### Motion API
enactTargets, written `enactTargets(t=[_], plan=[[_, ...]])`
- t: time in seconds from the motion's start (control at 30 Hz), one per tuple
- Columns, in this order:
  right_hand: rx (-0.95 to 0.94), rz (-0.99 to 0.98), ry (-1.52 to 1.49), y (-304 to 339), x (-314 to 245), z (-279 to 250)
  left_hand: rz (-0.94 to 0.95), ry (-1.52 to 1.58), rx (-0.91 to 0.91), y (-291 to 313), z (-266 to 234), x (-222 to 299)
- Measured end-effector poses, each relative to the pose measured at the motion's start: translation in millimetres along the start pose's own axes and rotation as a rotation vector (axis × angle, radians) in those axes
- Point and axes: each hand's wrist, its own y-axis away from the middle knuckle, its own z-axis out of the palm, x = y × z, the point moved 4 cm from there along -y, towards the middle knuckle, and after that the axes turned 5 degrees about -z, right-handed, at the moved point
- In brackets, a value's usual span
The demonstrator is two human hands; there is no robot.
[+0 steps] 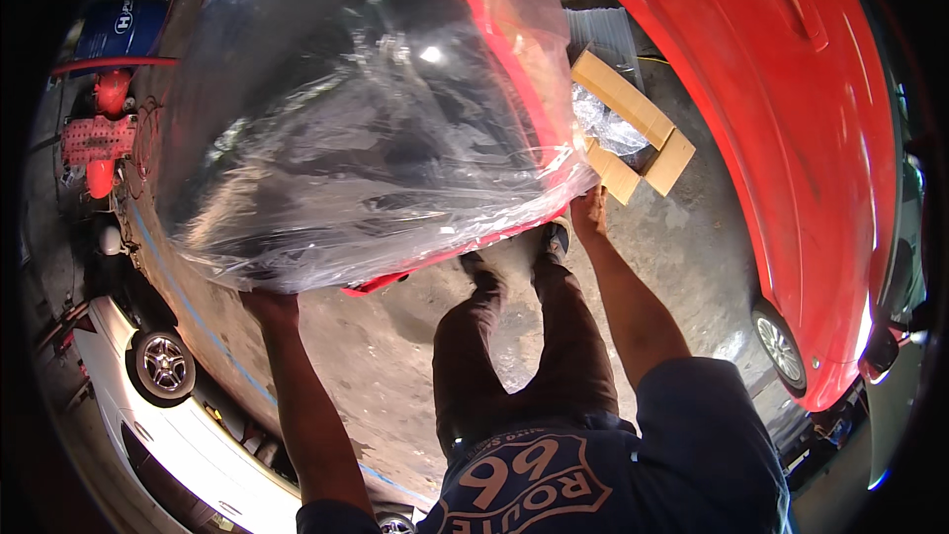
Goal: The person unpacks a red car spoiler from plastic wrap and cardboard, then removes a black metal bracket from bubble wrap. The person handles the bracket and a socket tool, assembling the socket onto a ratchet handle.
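Note:
A large dark panel with red edges, wrapped in clear plastic film (366, 168), fills the upper middle in front of me. What kind of panel it is cannot be made out through the shiny, creased film. My left hand (269, 307) grips its lower left edge, the fingers partly hidden beneath. At the lower right corner, my right hand (590, 213) is closed on the edge, close to an open cardboard box (628, 104). Both my arms reach forward, holding the panel up off the floor.
A red car (732, 89) runs along the right side. At the lower left stands a white car (208, 445). Blue drums (124, 25) and a red metal stand (99, 138) are at the far left. Crumpled clear wrap (608, 124) lies in the box on the concrete floor (682, 237).

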Motion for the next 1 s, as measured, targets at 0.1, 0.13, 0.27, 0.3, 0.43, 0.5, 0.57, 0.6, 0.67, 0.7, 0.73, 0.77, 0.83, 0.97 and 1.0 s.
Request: enactTargets(t=[0.1,0.13,0.27,0.3,0.43,0.5,0.57,0.6,0.67,0.7,0.73,0.77,0.83,0.97,1.0], plan=[[0.071,0.37,-0.474,3.7,1.1,10.7,-0.019,-0.054,0.018,0.1,-41.1,-43.7],[0.099,0.323,-0.645,0.6,-6.0,14.7,-0.009,-0.117,0.2,-4.2,-65.6,-65.0],[0.327,0.048,-1.092,-15.1,-22.3,-4.6,-0.312,-0.358,0.74,20.6,-142.6,-187.4],[0.316,-0.021,-1.026,-20.0,-27.6,-13.5,-0.333,-0.432,0.589,35.4,-140.6,-219.4],[0.129,-0.182,-0.857,-48.3,-51.9,-48.8,-0.483,-0.38,-0.015,59.0,-63.8,-283.0],[0.016,-0.286,-0.853,-66.4,-65.5,-57.2,-0.466,-0.521,-0.351,66.9,-17.0,-283.6],[-0.183,-0.063,-0.583,-82.6,-60.5,-58.0,-0.405,-0.495,-0.459,65.0,13.9,-286.1],[-0.197,-0.193,-0.657,-85.9,-65.2,-58.8,-0.358,-0.454,-0.49,62.0,22.6,-288.7],[-0.179,-0.284,-0.696,-97.4,-62.7,-55.6,-0.242,-0.438,-0.46,50.5,28.9,-300.8],[-0.17,-0.314,-0.7,-98.9,-59.2,-52.8,-0.18,-0.402,-0.495,45.7,29.7,-306.9],[-0.151,-0.313,-0.703,-101.4,-53.5,-48.4,-0.118,-0.369,-0.53,41.8,30.0,-314.9],[-0.122,-0.318,-0.709,-103.9,-49.1,-43.4,-0.028,-0.312,-0.611,38.1,33.0,-320.8],[-0.05,-0.331,-0.739,-107.5,-40.3,-34.2,0.002,-0.177,-0.55,28.9,35.1,-333.8],[0.125,-0.431,-0.744,-110.1,-32.1,-19.6,-0.058,-0.034,-0.333,33.6,45.0,-333.8],[0.123,-0.451,-0.757,-110.0,-31.2,-14.0,-0.087,-0.078,-0.262,36.8,46.3,-330.6]])
